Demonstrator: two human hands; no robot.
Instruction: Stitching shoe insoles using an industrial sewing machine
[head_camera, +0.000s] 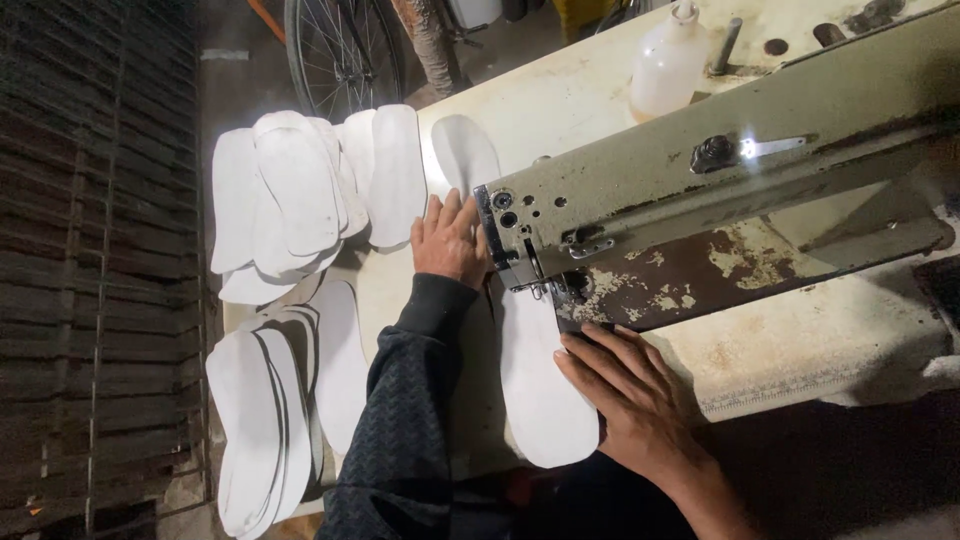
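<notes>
Hands flat, gripping nothing | left hand (449, 243) beside sewing machine head (530, 235) | right hand (625, 395) pressing white insole (535, 385) on counter (800, 340)

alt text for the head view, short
Two hands press a white insole flat under an old industrial sewing machine: left hand beside the needle, right hand on its edge. Stacks of white insoles lie to the left.

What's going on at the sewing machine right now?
A person is feeding a white insole-shaped piece under the head of an old sewing machine. The left hand lies flat beside the needle end; the right hand presses the piece's near edge. Stacks of similar white pieces lie to the left, and a plastic bottle stands behind.
</notes>
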